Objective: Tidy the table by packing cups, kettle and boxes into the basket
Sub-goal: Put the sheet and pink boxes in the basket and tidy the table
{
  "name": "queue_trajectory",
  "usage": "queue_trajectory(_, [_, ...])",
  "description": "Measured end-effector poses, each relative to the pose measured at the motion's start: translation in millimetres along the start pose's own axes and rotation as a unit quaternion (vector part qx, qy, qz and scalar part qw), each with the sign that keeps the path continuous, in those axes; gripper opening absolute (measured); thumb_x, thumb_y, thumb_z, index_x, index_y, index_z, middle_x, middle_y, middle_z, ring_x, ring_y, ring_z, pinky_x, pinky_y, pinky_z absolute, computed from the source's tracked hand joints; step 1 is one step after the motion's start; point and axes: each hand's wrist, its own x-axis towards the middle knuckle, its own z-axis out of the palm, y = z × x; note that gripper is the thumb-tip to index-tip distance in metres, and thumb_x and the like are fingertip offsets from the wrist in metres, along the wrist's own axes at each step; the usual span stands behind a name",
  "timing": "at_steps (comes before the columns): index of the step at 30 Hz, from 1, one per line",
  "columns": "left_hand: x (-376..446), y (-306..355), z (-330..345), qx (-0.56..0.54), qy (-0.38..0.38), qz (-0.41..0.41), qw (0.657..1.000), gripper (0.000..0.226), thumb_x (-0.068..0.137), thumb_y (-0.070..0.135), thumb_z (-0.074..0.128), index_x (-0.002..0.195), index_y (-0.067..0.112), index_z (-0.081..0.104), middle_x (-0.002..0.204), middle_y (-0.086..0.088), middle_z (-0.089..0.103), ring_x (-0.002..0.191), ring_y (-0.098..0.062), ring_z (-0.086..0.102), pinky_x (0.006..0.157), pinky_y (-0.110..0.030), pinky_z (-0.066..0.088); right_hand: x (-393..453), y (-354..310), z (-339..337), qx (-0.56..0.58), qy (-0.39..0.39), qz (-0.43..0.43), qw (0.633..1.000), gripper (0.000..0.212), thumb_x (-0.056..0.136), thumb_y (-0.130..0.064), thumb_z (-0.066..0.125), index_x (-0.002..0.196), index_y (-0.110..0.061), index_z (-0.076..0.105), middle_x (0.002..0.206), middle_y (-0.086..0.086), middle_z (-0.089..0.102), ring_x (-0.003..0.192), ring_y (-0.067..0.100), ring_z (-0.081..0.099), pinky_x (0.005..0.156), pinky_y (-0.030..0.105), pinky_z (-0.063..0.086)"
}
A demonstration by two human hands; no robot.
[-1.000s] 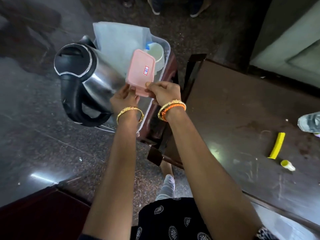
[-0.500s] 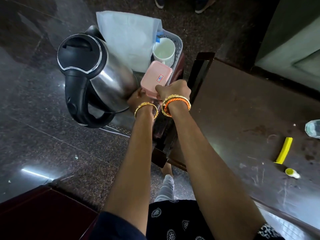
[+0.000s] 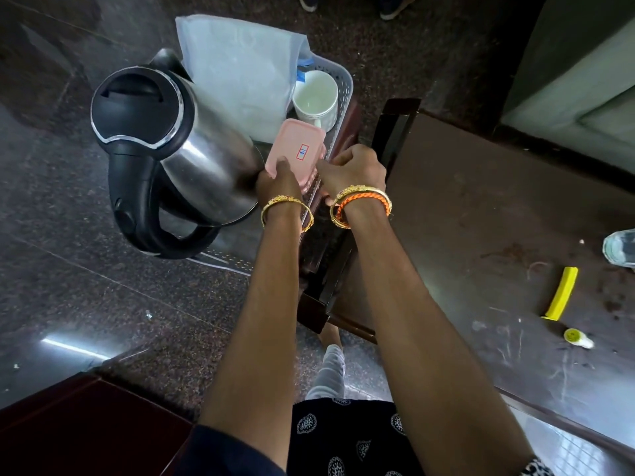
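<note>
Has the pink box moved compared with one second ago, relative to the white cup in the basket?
Yes. The pink box, held by both hands, has come down into the basket; earlier it stood raised, covering the white cup, and now lies below it.

Dark speckled stone floor (image 3: 86,286); scuffed brown table (image 3: 498,235) at right.

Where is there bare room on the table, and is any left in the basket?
The table is bare from its near-left corner to the yellow strip and small cap. The basket is crowded: kettle, white bag, cup and pink box, held by both hands, fill it.
</note>
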Motion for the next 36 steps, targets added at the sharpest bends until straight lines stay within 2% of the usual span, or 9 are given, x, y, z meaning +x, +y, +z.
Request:
queue_trajectory(5, [9,0,2,0.035,-0.038,-0.006,0.999,0.035,0.090,0.023,0.051,0.116,0.000,0.056,0.116,-0.019,0.064,0.103,-0.033,0.064,0.093,-0.046,0.052,-6,23,-8,0.063,0.026,0.020,0.997,0.008,0.074,-0.023,0.062,0.076,-0.021,0.055,0.079,0.008,0.069,0.072,0.027,0.069,0.069,0.044,0.060])
queue_trajectory(11, [-1,-1,7,0.064,-0.018,0.010,0.998,0.037,0.089,0.023,0.050,0.117,-0.001,0.055,0.116,-0.021,0.064,0.103,-0.035,0.064,0.092,-0.048,0.052,-11,48,-14,0.096,0.040,0.030,0.994,0.005,0.078,-0.020,0.061,0.083,-0.020,0.060,0.073,-0.002,0.066,0.069,0.020,0.069,0.067,0.041,0.061])
queue_trajectory(20, [-7,-6,10,0.129,-0.009,0.044,0.991,0.045,0.095,0.031,0.044,0.126,-0.001,0.046,0.127,-0.016,0.057,0.113,-0.030,0.055,0.081,-0.026,0.040,-11,63,-28,0.132,0.034,0.017,0.991,0.002,0.081,-0.020,0.062,0.082,-0.020,0.061,0.078,-0.001,0.065,0.073,0.020,0.068,0.066,0.037,0.060])
queue_trajectory(23, [-21,-12,10,0.175,0.029,0.048,0.983,0.050,0.094,0.036,0.044,0.128,0.000,0.039,0.132,-0.018,0.051,0.118,-0.033,0.051,0.089,-0.029,0.039,-11,74,-40,0.137,0.049,0.016,0.989,0.002,0.082,-0.018,0.061,0.082,-0.018,0.063,0.076,0.001,0.067,0.069,0.017,0.067,0.062,0.031,0.059])
queue_trajectory(25, [-41,-18,12,0.192,0.068,0.096,0.974,0.051,0.091,0.031,0.048,0.130,0.000,0.036,0.132,-0.021,0.048,0.119,-0.037,0.049,0.097,-0.037,0.042,-11,84,-50,0.146,0.066,0.016,0.987,0.005,0.082,-0.017,0.060,0.079,-0.019,0.063,0.071,-0.001,0.066,0.063,0.014,0.065,0.057,0.027,0.057])
queue_trajectory(29, [-99,-42,28,0.205,0.149,0.329,0.910,0.049,0.076,0.014,0.055,0.123,-0.001,0.047,0.125,-0.022,0.046,0.114,-0.037,0.047,0.095,-0.040,0.040,-14,110,-73,0.160,0.126,0.006,0.979,0.012,0.081,-0.015,0.058,0.073,-0.022,0.062,0.068,-0.002,0.067,0.062,0.016,0.066,0.055,0.021,0.052])
queue_trajectory(31, [-128,-62,45,0.194,0.097,0.397,0.892,0.040,0.075,0.008,0.055,0.114,-0.001,0.054,0.115,-0.022,0.052,0.103,-0.035,0.053,0.086,-0.038,0.044,-15,127,-88,0.172,0.171,0.003,0.970,0.012,0.080,-0.014,0.060,0.071,-0.022,0.061,0.062,-0.007,0.064,0.059,0.005,0.063,0.056,0.014,0.049])
queue_trajectory(33, [-150,-88,62,0.192,-0.004,0.410,0.892,0.030,0.077,0.000,0.054,0.106,-0.004,0.058,0.104,-0.022,0.057,0.085,-0.028,0.057,0.078,-0.031,0.046,-16,146,-104,0.168,0.214,0.015,0.962,0.014,0.080,-0.013,0.062,0.069,-0.021,0.060,0.056,-0.014,0.057,0.053,-0.005,0.056,0.052,0.006,0.039])
queue_trajectory(36, [-176,-134,89,0.247,-0.129,0.363,0.889,0.022,0.081,-0.001,0.054,0.101,-0.001,0.062,0.102,-0.019,0.062,0.089,-0.028,0.060,0.080,-0.023,0.042,-17,181,-136,0.167,0.268,0.068,0.946,0.020,0.085,-0.016,0.061,0.065,-0.015,0.057,0.056,-0.011,0.057,0.054,0.007,0.054,0.056,0.021,0.038])
